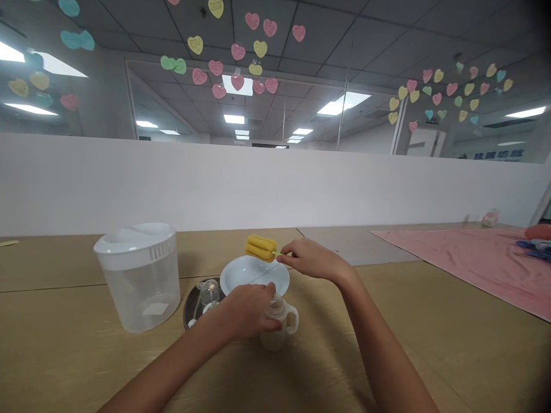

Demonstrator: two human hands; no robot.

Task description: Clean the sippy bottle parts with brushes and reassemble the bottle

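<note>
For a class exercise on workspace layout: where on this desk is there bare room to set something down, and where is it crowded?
Bare desk lies left of the plastic canister and right of the right hand, up to the pink cloth. Crowded centrally: white plate, metal tray, handled bottle under the left hand, yellow sponge brush.

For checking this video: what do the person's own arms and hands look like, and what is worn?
The left hand and right hand are bare, without gloves. The left forearm and right forearm show no sleeves, and no watch, bracelet or cable is visible.
</note>
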